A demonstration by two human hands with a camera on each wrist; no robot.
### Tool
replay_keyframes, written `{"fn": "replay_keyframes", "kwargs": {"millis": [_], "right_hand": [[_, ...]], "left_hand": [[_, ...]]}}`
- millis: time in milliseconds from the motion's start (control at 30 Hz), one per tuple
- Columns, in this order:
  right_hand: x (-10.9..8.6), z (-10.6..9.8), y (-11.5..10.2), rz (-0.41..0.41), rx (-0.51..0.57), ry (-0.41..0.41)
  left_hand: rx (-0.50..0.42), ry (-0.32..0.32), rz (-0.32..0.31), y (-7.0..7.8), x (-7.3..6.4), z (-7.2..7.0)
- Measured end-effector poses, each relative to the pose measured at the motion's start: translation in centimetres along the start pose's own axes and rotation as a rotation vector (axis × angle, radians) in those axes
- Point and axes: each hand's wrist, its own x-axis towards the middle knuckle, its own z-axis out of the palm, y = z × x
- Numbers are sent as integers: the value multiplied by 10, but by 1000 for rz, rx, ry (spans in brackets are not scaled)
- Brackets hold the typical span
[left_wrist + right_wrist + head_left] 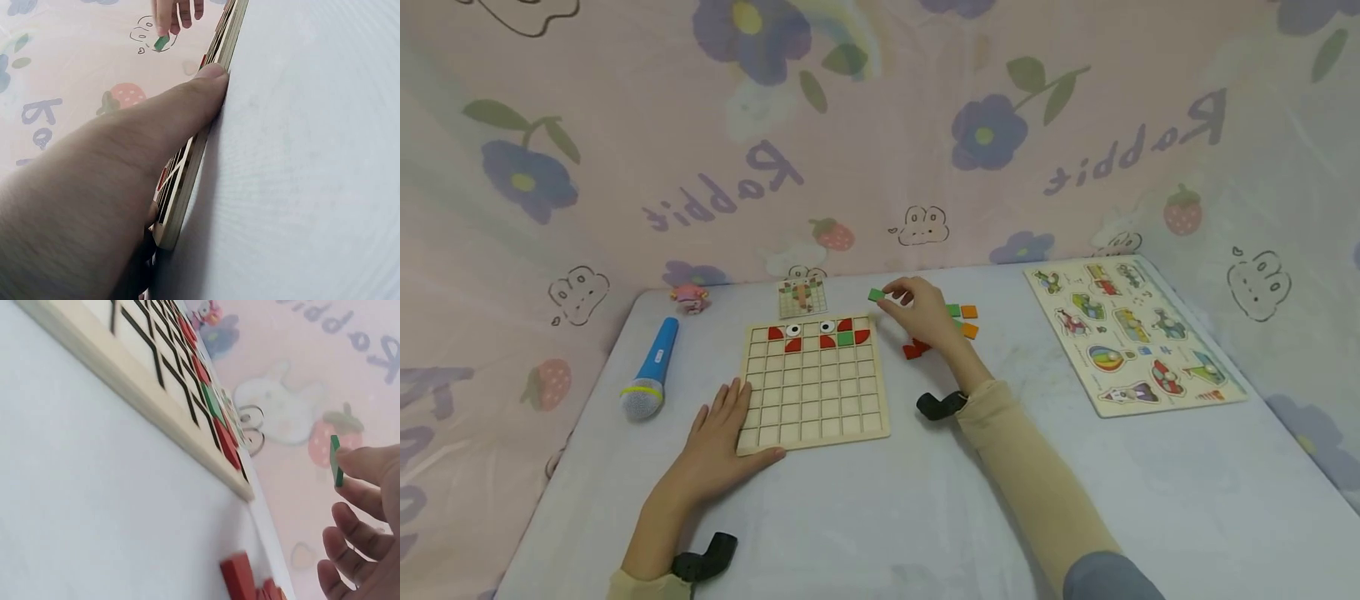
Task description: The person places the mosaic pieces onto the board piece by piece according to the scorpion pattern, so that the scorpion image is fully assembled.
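Between thumb and index finger, my right hand (pixel 919 310) pinches a green square tile (pixel 876 295), lifted just off the upper right corner of a wooden grid board (pixel 820 392). The right wrist view shows this green tile (pixel 336 461) edge-on, the other fingers loosely bent. My left hand (pixel 718 442) rests with spread fingers at the board's lower left corner, its thumb (pixel 212 75) along the near edge. In the board's top rows lie several red quarter-round pieces (pixel 793 345), two eye pieces (pixel 827 327) and one green tile (pixel 846 338).
Loose red (pixel 912 352), green and orange tiles (pixel 970 312) lie behind and beside my right hand. A pattern card (pixel 802 298) lies beyond the board. To the left are a blue toy microphone (pixel 653 371) and a pink figurine (pixel 689 297); a picture puzzle board (pixel 1138 333) lies right.
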Motion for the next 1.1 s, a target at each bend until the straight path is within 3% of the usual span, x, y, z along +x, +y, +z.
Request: {"fn": "replay_keyframes", "kwargs": {"millis": [300, 467, 600, 833, 1100], "right_hand": [[2, 38, -32, -87, 6, -103], [8, 65, -61, -165, -44, -196], [15, 84, -78, -163, -100, -230], [23, 119, -79, -98, -293, -243], [18, 130, -70, -88, -301, -249]], "left_hand": [[-7, 9, 9, -1, -1, -1], [-7, 6, 8, -1, -1, -2], [-14, 8, 14, 0, 1, -1], [3, 12, 10, -3, 3, 0], [6, 0, 0, -2, 3, 1]]}}
